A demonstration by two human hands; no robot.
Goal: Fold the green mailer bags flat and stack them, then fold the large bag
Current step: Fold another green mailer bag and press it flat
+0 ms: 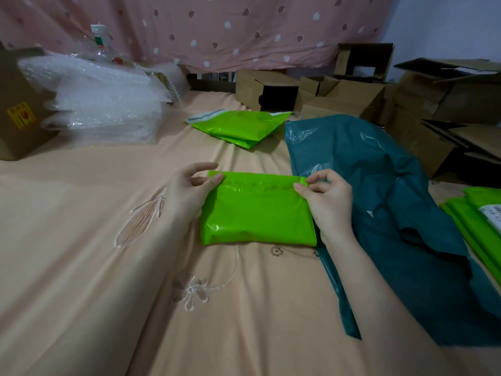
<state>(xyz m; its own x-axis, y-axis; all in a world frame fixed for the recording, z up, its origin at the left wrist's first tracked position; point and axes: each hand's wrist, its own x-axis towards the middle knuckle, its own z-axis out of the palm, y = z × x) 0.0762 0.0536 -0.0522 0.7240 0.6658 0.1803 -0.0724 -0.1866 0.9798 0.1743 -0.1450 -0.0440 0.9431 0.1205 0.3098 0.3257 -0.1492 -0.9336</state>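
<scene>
Left hand (189,189) and right hand (324,198) each pinch a top corner of one green mailer (257,213), lying centre on the peach sheet (81,240). One more green pile (241,127) sits beyond (count unclear), another stack (477,221) far right, one teal bag (379,202) between.

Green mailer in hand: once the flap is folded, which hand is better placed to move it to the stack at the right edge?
Right, probably. The right hand pinches the mailer at its right corner, nearest the stack. The left hand holds the far corner and would have to cross over.
</scene>
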